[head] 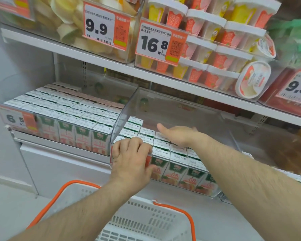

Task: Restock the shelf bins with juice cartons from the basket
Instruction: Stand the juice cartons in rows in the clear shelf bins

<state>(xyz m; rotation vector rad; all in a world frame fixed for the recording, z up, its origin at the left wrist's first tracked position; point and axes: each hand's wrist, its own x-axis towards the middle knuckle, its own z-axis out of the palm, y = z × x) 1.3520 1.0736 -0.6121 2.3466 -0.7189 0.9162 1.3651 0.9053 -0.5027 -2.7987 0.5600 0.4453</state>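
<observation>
left hand (132, 153): i curl it over the front cartons (161, 165), steadying, not lifting.
right hand (176, 134): flat, grasping nothing, i'd press rows level in the bin (181, 108).

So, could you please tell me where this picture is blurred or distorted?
Head view: wide-angle bending curves the shelf edge; the green item at upper right is smeared; glare on the clear bin wall; both hands and the price tag stay fairly sharp.

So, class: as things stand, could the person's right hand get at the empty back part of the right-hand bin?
Probably yes. The right hand lies flat over the cartons, and the clear bin looks open-topped and empty behind them.
</observation>
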